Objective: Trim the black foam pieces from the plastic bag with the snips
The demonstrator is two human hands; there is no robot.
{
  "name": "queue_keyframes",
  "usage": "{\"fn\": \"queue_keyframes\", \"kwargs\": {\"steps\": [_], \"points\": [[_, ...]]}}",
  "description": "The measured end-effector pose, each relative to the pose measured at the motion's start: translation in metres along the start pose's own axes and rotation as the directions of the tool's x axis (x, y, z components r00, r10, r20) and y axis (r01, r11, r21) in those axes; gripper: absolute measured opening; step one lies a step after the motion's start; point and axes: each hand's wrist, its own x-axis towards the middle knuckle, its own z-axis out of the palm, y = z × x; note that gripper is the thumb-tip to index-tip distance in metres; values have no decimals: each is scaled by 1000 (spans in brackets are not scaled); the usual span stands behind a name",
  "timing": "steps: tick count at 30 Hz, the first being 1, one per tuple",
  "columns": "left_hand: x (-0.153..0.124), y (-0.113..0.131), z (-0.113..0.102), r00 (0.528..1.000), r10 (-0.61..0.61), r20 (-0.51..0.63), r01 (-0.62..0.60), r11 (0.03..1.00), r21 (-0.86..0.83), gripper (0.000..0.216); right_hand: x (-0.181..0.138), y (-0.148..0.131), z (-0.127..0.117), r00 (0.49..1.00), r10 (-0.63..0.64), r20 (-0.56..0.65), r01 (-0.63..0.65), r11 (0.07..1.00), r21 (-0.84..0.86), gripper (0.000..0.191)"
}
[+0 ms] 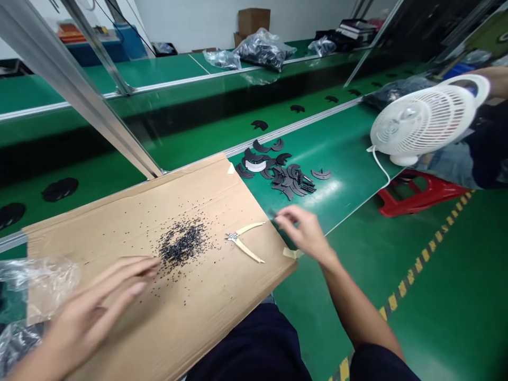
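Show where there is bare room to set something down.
Mostly free: the cardboard between the pliers and its near edge. Free: the green table between the black parts and fan. Crowded: the bits by the left hand, the black parts.

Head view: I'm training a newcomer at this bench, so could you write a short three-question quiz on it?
1. Multiple choice: What lies in a scattered pile on the cardboard, by the left hand's fingertips?
A) Coins
B) Small black bits
C) Red buttons
2. True or false: The nippers' handles are pressed together.
3. Short answer: Which is nearer the right hand, the nippers or the white fan?

Key: 1. B; 2. False, they are spread apart; 3. The nippers.
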Motion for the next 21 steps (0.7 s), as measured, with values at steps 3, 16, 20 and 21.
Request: {"fn": "queue_keyframes", "kwargs": {"steps": [3, 16, 20, 21], "points": [[47, 51, 56, 991, 7, 132, 21, 979, -205, 45, -5, -65, 32, 886, -373, 277, 260, 892, 369, 15], [44, 38, 64, 863, -313, -395, 44, 827, -560, 27, 98, 26, 6, 844, -521, -126, 524, 852, -12, 41], [47, 22, 64, 862, -301, -408, 14, 818, -575, 22, 125, 59, 17, 861, -501, -91, 502, 865, -13, 53], [47, 20, 65, 862, -296, -411, 0, 812, -584, 21, 126, 61, 18, 892, -445, -83, 446, 895, -6, 51]]}}
